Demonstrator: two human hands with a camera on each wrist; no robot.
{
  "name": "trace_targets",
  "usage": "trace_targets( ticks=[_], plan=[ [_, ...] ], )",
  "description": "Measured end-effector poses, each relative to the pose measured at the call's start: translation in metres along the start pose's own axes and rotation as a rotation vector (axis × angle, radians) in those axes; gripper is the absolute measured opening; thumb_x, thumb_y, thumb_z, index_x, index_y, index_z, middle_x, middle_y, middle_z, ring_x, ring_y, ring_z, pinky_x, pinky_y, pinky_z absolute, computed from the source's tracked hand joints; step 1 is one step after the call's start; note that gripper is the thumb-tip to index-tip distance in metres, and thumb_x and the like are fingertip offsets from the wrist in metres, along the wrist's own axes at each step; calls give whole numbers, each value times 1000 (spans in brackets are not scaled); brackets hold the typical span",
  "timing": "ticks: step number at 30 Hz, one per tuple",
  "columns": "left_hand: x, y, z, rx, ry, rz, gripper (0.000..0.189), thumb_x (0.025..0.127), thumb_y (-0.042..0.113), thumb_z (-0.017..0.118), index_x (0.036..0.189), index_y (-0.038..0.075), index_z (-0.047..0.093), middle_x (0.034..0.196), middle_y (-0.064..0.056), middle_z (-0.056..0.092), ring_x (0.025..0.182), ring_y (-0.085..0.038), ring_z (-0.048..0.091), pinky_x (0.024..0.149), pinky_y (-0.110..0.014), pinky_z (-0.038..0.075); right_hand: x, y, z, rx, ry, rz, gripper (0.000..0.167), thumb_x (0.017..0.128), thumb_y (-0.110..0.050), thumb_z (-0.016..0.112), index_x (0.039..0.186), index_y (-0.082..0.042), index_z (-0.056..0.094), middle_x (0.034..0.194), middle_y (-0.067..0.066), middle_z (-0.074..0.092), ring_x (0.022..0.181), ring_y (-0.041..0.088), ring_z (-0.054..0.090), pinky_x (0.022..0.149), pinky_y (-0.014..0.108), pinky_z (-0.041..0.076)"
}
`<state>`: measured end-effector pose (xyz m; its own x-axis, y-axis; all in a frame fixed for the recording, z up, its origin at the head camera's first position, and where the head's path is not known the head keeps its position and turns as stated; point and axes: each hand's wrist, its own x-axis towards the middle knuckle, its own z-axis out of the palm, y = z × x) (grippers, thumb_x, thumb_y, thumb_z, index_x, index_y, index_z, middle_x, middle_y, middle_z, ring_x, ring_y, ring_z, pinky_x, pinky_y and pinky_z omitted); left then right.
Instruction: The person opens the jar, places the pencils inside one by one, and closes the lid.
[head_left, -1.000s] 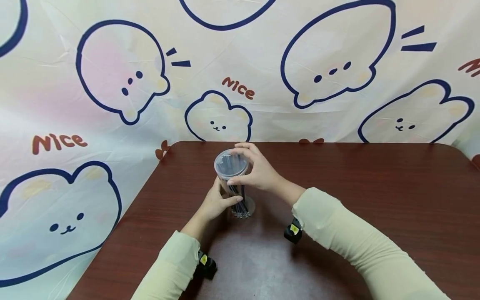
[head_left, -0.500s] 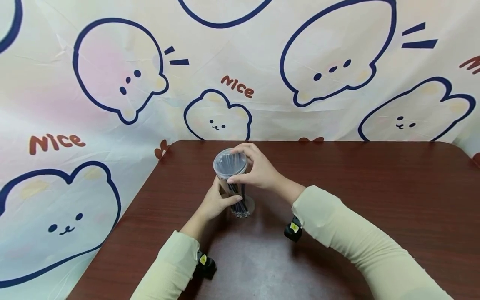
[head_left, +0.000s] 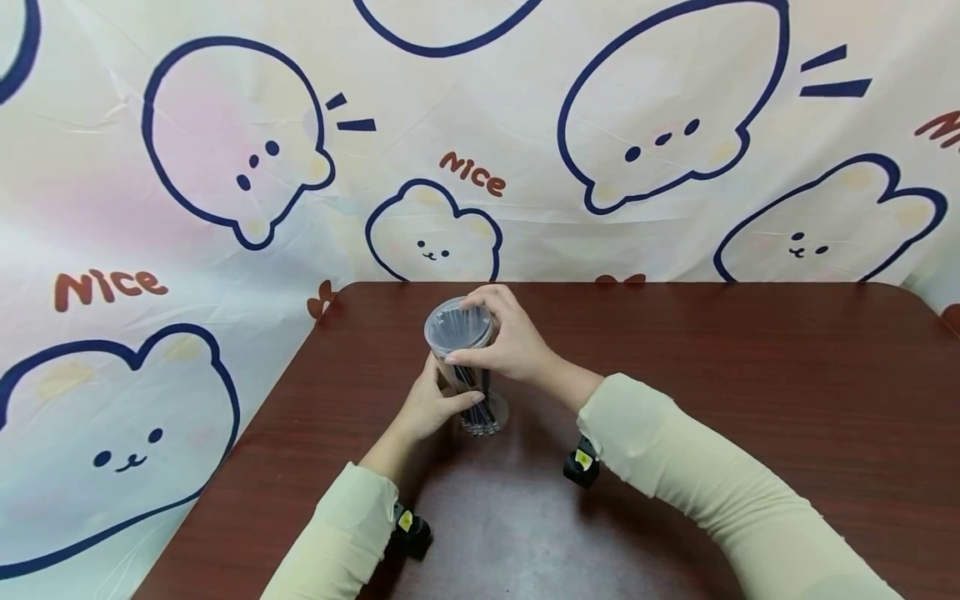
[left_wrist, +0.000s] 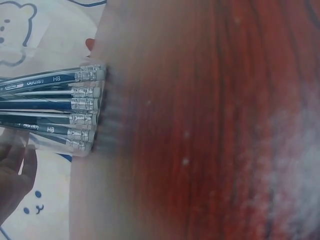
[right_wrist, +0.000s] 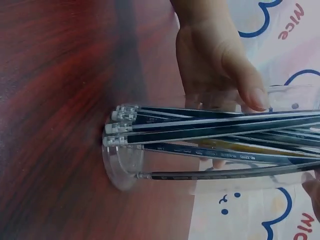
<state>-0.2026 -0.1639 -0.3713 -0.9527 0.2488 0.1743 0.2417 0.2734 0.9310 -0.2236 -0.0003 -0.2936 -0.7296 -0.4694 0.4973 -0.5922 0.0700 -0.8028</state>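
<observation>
A clear plastic tube (head_left: 480, 385) stands upright on the table, full of dark pencils (right_wrist: 215, 132) with their eraser ends down. My left hand (head_left: 426, 408) grips its body from the left, thumb across the front. My right hand (head_left: 516, 337) holds the round translucent lid (head_left: 454, 332) at the top, thumb at the near rim and fingers over the far side. "HB" shows on some pencils (left_wrist: 52, 80) in the left wrist view. In the right wrist view the left thumb (right_wrist: 252, 95) presses the tube wall, and only a bit of the right hand (right_wrist: 312, 192) appears.
The tube is on a dark reddish-brown wooden table (head_left: 735, 400), towards its far left part. Behind and to the left hangs a pale cloth (head_left: 525, 100) printed with cartoon bears. A small black camera (head_left: 581, 465) is worn at each wrist.
My right thumb has slid slightly left along the near rim of the lid. The left hand keeps its grip and the tube stays in place.
</observation>
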Motion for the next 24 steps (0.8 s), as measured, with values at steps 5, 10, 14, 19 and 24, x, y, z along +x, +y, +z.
trace_targets(
  ticks=[5, 10, 14, 19, 24],
  plan=[
    [-1, 3, 2, -4, 18, -2, 76, 72, -2, 64, 131, 2, 17, 126, -20, 35, 104, -29, 43, 87, -42, 35, 1, 6, -6, 105, -116, 4, 58, 68, 5, 68, 119, 6, 41, 131, 18, 28, 113, 28, 34, 88, 38, 35],
    [-1, 3, 1, -6, 13, 0, 76, 72, -1, 64, 132, 3, 16, 125, -19, 36, 101, -28, 46, 86, -41, 37, 3, 6, -8, 124, -115, 24, 52, 69, 5, 66, 115, 6, 43, 123, 17, 34, 105, 29, 38, 80, 36, 40],
    [-1, 2, 1, 11, 5, 3, 76, 73, 0, 64, 132, 4, 17, 125, -18, 36, 93, -29, 49, 83, -41, 39, 3, 4, -6, 35, -101, 23, 59, 65, 1, 72, 115, 4, 41, 118, 18, 29, 105, 29, 31, 81, 35, 36],
    [-1, 2, 1, 20, 16, 0, 78, 72, 0, 65, 132, 4, 16, 126, -18, 36, 104, -27, 44, 86, -40, 36, 3, 5, -8, 140, -163, 27, 62, 71, 7, 62, 126, 4, 33, 127, 19, 28, 108, 31, 34, 83, 37, 37],
    [-1, 2, 0, 25, 2, -19, 78, 73, 2, 65, 133, 7, 15, 126, -17, 35, 99, -28, 47, 84, -40, 38, 6, 7, -6, 123, -108, 65, 58, 67, 2, 69, 117, 5, 39, 114, 18, 32, 100, 28, 39, 78, 32, 40]
  ],
)
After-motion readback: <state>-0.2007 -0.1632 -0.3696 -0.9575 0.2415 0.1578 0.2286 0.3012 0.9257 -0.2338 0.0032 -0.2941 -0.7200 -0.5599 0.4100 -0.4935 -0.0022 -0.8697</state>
